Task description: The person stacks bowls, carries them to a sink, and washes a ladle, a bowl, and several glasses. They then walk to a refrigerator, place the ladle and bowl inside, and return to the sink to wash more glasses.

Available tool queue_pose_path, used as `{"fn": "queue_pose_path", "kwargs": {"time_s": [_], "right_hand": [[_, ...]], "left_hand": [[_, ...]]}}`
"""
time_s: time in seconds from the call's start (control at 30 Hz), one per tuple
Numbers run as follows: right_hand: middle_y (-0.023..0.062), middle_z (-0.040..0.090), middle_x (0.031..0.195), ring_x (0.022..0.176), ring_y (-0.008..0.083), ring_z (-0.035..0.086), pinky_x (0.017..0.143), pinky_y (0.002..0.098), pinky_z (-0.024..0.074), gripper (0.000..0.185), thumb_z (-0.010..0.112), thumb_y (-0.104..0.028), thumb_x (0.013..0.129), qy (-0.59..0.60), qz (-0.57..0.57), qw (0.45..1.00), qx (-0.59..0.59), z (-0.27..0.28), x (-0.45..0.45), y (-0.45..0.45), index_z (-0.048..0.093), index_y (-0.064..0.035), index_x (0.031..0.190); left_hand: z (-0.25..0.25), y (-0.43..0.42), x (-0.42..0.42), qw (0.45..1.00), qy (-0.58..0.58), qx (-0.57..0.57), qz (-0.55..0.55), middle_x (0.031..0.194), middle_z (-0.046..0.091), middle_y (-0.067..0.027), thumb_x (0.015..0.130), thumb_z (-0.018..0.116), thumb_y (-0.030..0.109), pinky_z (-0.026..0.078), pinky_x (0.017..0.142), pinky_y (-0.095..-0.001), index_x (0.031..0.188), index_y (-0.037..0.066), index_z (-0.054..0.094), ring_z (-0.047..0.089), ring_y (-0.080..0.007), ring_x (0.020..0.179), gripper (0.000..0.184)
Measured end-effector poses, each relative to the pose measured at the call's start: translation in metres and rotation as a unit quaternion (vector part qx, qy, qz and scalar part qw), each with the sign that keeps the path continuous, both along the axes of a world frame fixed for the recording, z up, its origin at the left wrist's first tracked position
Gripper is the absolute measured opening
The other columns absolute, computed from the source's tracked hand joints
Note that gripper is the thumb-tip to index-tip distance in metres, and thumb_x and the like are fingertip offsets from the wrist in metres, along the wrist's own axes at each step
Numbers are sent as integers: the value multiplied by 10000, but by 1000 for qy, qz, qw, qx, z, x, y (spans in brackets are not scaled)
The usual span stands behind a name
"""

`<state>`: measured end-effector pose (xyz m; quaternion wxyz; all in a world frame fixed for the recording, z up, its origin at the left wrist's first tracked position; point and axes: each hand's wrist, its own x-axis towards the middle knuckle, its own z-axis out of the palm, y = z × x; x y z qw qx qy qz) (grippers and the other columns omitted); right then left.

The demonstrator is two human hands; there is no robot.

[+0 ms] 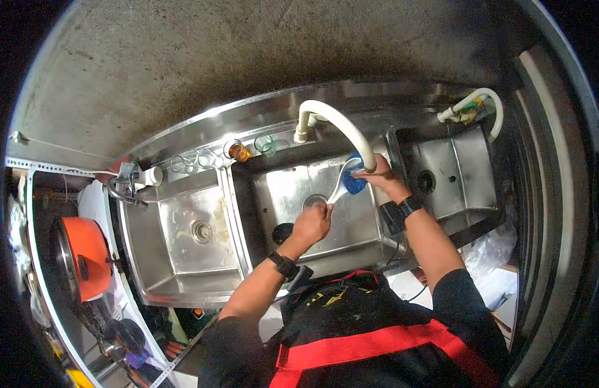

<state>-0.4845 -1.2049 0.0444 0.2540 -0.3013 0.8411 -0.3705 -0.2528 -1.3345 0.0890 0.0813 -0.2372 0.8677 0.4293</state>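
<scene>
Well, left hand (312,226) clamps the white spoon (339,192) by its handle, seemingly for steadiness | right hand (385,179) grips blue sponge (355,184) at its head | over middle basin (286,187), likely catching drips

Open left basin (176,242), arched tap (348,131) (over middle basin (361,223))

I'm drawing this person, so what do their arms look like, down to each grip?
The left grip and right grip wear no gloves. Both wrists have black straps with dark, boxy pieces beside them. The black sleeves are short, leaving both forearms bare.
</scene>
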Motion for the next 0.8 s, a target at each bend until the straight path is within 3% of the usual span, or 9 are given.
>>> {"fn": "queue_pose_path", "kwargs": {"time_s": [0.1,0.13,0.2,0.27,0.43,0.57,0.67,0.77,0.8], "right_hand": [[16,648,817,747,102,607,665,266,494,239,797,-157,758,-26,-32,999,23,24,1,-14,633,-22,869],[35,643,812,733,113,610,670,250,497,216,743,-207,818,-48,-124,983,-123,42,25,-21,627,-25,818],[84,650,853,706,189,630,638,351,549,152,654,-182,884,-255,-269,848,-380,3,54,-40,619,-60,969],[101,661,928,711,254,645,605,476,566,257,566,-234,942,-528,-337,674,-393,2,69,-54,565,-65,1135],[64,672,872,623,160,616,572,319,523,228,613,-219,901,-361,-292,827,-318,-9,87,-38,645,-39,1038],[18,652,797,582,107,580,535,266,488,173,659,-187,868,-174,-182,959,-131,22,86,-16,662,-53,977],[16,633,756,582,87,567,531,252,471,202,678,-200,865,-135,-156,973,-102,26,101,-12,638,-11,921],[26,641,776,624,100,586,557,269,491,221,697,-175,853,-88,-77,987,-108,15,104,12,626,5,958],[30,644,783,632,102,591,556,273,495,226,702,-167,849,-26,-33,991,-124,1,106,23,623,6,971]], "left_hand": [[2,-8,-6,1000,14,-11,3,806,615,-299,985,432,337,461,715,-549,871,-27,589,596,-495,787,412],[-3,-9,-13,999,30,8,17,804,614,-300,985,431,340,460,714,-545,877,-28,588,597,-494,786,415],[3,-2,-23,997,54,36,36,812,611,-308,987,419,334,451,720,-542,894,-37,580,595,-493,794,415],[-16,18,-33,991,94,47,86,829,611,-312,986,416,320,446,725,-543,911,-41,584,596,-491,803,405],[-45,14,-28,988,148,46,1,877,619,-315,979,426,314,458,748,-531,979,-34,600,605,-480,838,388],[-67,-8,-60,877,362,192,250,834,674,-138,946,574,293,490,709,-400,1082,0,618,637,-271,769,326],[-49,-17,-75,879,225,359,219,907,642,-45,965,558,225,470,713,-286,1114,18,604,547,-102,783,259],[3,-29,-90,877,172,307,328,962,664,-58,984,505,175,486,703,-280,1037,22,627,615,-150,809,203],[-37,-36,-101,735,311,477,367,919,661,-57,989,502,217,483,629,-302,1036,23,615,613,-154,722,229]]}}
